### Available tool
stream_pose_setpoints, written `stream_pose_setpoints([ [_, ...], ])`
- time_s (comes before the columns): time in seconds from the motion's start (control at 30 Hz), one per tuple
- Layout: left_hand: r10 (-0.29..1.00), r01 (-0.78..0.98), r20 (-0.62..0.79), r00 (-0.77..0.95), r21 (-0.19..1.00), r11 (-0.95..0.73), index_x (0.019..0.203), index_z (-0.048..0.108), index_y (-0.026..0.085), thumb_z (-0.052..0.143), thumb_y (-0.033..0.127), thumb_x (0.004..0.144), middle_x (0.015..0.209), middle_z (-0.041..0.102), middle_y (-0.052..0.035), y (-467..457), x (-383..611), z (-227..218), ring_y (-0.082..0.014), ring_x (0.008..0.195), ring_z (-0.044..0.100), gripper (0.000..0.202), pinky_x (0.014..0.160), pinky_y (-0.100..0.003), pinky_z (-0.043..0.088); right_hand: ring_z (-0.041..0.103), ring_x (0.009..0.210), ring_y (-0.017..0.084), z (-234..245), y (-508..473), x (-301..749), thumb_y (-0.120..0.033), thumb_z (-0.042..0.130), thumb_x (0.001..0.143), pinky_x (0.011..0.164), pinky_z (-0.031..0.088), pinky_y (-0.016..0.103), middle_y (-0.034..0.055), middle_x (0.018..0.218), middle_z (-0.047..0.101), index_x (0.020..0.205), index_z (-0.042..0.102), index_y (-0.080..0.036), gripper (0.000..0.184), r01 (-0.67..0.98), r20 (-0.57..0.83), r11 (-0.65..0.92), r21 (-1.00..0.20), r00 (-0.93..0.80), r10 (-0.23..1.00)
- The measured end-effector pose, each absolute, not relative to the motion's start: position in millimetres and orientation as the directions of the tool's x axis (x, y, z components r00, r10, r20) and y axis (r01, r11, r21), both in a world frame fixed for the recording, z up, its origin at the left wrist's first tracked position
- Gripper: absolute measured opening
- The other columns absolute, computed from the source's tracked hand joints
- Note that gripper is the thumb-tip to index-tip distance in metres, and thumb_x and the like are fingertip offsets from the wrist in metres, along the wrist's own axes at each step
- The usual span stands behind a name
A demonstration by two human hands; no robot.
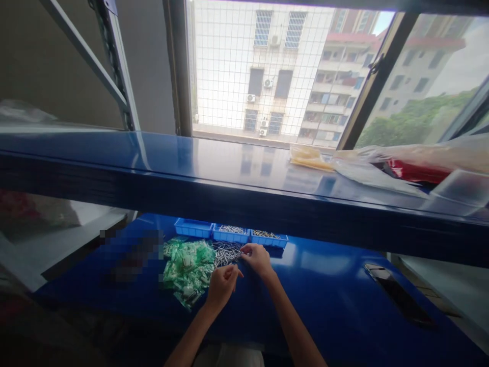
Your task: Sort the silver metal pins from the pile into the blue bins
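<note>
On the blue table [328, 300], my left hand [222, 285] is curled with its fingertips pinched together beside a heap of small green packets [186, 267]. What it holds is too small to name. My right hand [257, 257] rests at the edge of a loose pile of small silvery metal pins [226, 253], fingers bent and pinching at them. Behind the pile stand three small blue trays [231, 233], two of them with metal pins inside.
A blue shelf [214, 168] runs across overhead and carries plastic bags [385, 165] at the right. A dark phone [397, 293] lies on the table's right side. A metal rack frame [114, 66] and a window are behind.
</note>
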State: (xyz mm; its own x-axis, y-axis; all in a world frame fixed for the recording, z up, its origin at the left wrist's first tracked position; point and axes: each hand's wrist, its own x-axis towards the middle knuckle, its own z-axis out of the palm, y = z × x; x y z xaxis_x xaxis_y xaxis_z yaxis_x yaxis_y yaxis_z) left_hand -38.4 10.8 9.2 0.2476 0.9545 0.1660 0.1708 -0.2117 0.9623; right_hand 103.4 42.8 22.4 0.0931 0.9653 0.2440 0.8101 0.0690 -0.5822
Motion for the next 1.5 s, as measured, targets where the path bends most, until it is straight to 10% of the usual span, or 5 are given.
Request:
stream_pose_setpoints([
  [0.67, 0.992, -0.141, 0.076, -0.099, 0.986, -0.09, 0.035, 0.037, 0.018, 0.046, 0.051, 0.07, 0.031, 0.037, 0.0028, 92.1, -16.8, 12.9, -0.0053, 0.03, 0.034, 0.048, 0.034, -0.018, 0.027, 0.059, 0.087, 0.025, 22.1, 71.6, 85.3, -0.029, 0.049, 0.077, 0.076, 0.044, 0.036, 0.0066, 0.078, 0.067, 0.087, 0.067, -0.022, 0.021, 0.578, 0.419, 0.237, -0.781, 0.204, 0.885],
  [1.07, 0.938, 0.18, 0.344, 0.053, 0.92, -0.347, 0.084, 0.061, 0.016, 0.046, 0.049, 0.078, 0.044, 0.05, 0.0038, 83.4, -16.0, 6.1, -0.0096, 0.038, 0.045, 0.037, 0.043, -0.019, 0.031, 0.06, 0.069, 0.019, 25.8, 75.8, 76.3, -0.044, 0.059, 0.066, 0.063, 0.046, 0.028, 0.0048, 0.069, 0.066, 0.072, 0.066, -0.016, 0.029, 0.155, 0.253, 0.207, -0.966, 0.393, 0.884],
  [1.5, 0.9, 0.301, 0.436, -0.002, 0.858, -0.415, 0.095, 0.067, 0.018, 0.046, 0.049, 0.079, 0.039, 0.046, 0.0041, 80.5, -19.7, 7.7, -0.0107, 0.037, 0.044, 0.041, 0.048, -0.021, 0.035, 0.059, 0.064, 0.017, 25.3, 78.3, 85.0, -0.046, 0.059, 0.067, 0.061, 0.044, 0.026, 0.0067, 0.068, 0.065, 0.073, 0.066, -0.012, 0.035, 0.204, 0.264, 0.19, -0.96, 0.451, 0.852],
])
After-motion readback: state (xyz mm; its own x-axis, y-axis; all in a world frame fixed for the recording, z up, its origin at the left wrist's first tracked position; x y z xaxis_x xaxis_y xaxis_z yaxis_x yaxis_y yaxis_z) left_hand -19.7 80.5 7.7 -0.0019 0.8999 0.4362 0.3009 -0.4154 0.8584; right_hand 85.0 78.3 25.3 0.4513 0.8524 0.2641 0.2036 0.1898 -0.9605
